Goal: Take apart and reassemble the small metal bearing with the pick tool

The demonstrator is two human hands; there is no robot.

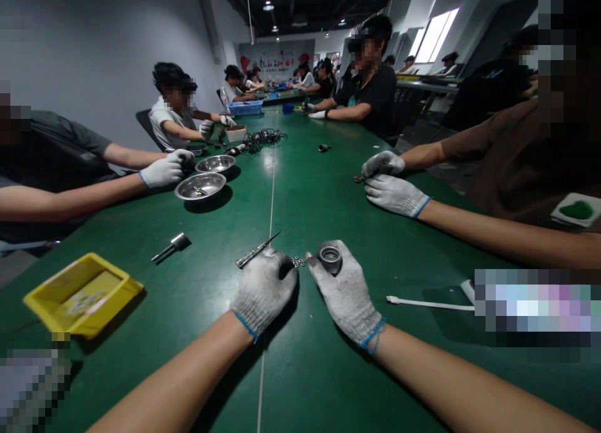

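My left hand (267, 286), in a white knit glove with darkened fingertips, is curled with its fingers closed. A slim silver screwdriver (253, 253) lies across the far side of its fingers and seems tucked in them; the grip itself is hidden. Its thumb and forefinger are beside a small cluster of metal nuts or rings (298, 262) on the table. My right hand (345, 289), gloved the same way, is closed around a dark round metal part (330, 258), whose ringed opening faces up. The cluster lies between my two hands.
On the green table (225, 370), a yellow bin (89, 320) with small pieces and a metal cylinder with a stem (176, 243) stand left. Steel bowls (201, 188), black cables (263, 140) and a dark fitting (323, 147) lie farther off. A white cable (429, 303) is right. Gloved co-workers sit along both sides.
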